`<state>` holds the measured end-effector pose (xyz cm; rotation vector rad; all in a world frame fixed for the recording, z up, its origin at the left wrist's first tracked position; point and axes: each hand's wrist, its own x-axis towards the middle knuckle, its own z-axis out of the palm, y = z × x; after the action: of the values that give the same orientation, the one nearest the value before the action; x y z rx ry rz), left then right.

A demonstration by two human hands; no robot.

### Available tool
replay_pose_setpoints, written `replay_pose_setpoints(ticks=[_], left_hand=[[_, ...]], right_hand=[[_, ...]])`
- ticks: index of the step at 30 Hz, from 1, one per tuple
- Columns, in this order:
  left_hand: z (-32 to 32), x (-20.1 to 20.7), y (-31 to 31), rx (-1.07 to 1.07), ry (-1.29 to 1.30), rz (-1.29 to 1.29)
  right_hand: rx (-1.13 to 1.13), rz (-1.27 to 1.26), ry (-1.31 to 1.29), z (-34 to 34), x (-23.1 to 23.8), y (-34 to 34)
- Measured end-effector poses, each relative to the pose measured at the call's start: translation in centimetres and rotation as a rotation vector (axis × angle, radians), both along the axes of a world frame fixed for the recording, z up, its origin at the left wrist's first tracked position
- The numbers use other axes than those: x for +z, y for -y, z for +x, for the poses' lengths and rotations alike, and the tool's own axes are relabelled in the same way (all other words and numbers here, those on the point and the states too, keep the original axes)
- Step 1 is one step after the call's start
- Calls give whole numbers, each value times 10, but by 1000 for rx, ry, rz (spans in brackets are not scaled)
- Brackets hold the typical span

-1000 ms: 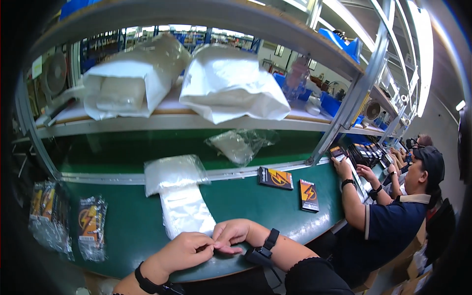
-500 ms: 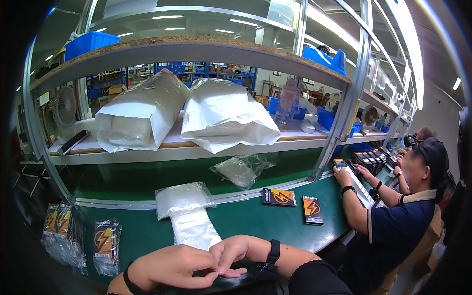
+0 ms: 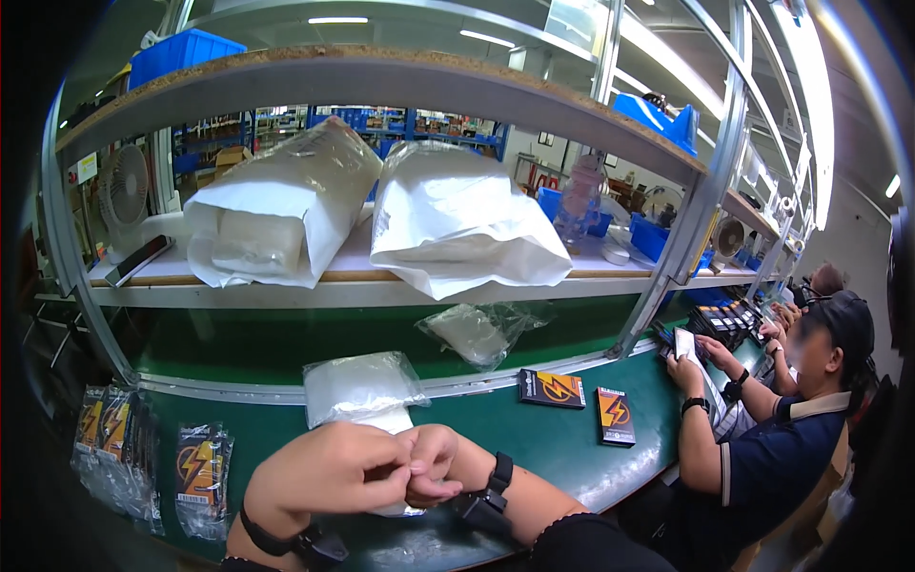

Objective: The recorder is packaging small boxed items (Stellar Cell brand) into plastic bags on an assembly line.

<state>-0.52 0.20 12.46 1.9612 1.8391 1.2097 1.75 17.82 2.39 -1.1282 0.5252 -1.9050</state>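
Note:
My left hand (image 3: pixel 345 467) and my right hand (image 3: pixel 435 459) meet over the near middle of the green table, fingertips pinched together. Anything between those fingers is hidden or too small to make out. Just beyond them lies a stack of clear plastic bags (image 3: pixel 367 383), its near part partly covered by my hands. To the right, two black-and-orange boxes (image 3: pixel 553 389) lie flat and apart from each other. On the left side are a packed row of boxes in clear film (image 3: pixel 114 439) and a smaller film-wrapped group (image 3: pixel 200 472).
A shelf (image 3: pixel 381 291) spans the back of the table, carrying two large white sacks (image 3: pixel 467 229). Below it lies a clear bag with white contents (image 3: pixel 469 334). A co-worker (image 3: pixel 791 439) sits at the right, holding a white flat object (image 3: pixel 684 343).
My joined hands have risen and moved farther over the bag stack, still pinched together. The view has shifted slightly. The co-worker's hands now hold a white flat object up.

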Motion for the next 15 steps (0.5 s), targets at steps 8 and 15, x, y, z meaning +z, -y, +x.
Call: replay_pose_setpoints(ticks=[8, 15], left_hand=[[-58, -49, -31, -14, 711, -368], [-45, -51, -34, 125, 468, -104]], right_hand=[[-145, 82, 191, -21, -39, -35], [-78, -14, 133, -23, -35, -29]])
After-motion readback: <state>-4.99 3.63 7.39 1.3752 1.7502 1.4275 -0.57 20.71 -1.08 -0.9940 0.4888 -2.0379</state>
